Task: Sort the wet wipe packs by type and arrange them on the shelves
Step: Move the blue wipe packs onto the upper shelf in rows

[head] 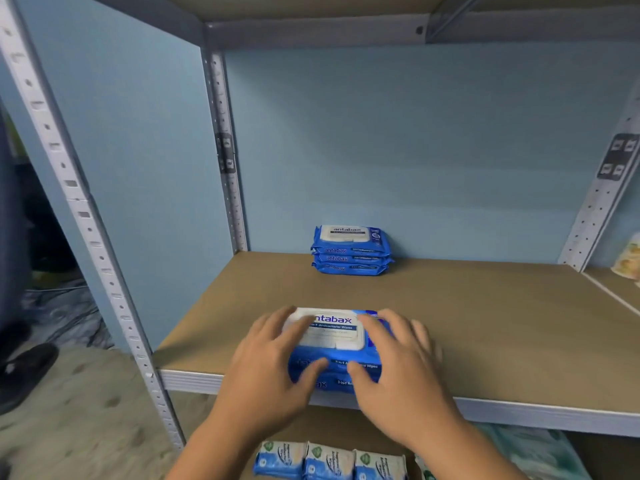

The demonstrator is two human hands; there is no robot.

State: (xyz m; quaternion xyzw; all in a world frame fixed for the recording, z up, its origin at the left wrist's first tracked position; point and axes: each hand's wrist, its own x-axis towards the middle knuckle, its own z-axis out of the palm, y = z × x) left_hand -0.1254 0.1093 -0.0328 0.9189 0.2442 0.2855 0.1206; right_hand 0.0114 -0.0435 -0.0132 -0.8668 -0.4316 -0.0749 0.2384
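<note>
The shelf board [485, 323] carries a front stack [337, 356] of blue Antabax wipe packs, perhaps three deep, at its front edge, and a back stack [351, 251] at its rear edge. The left hand [273, 362] and right hand [398, 362] grip the front stack, fingers on top, thumbs in front.

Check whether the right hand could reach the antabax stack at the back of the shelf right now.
Probably yes, once freed: the shelf board up to the back stack is bare. For now the right hand, with the left hand, grips the front stack.
</note>
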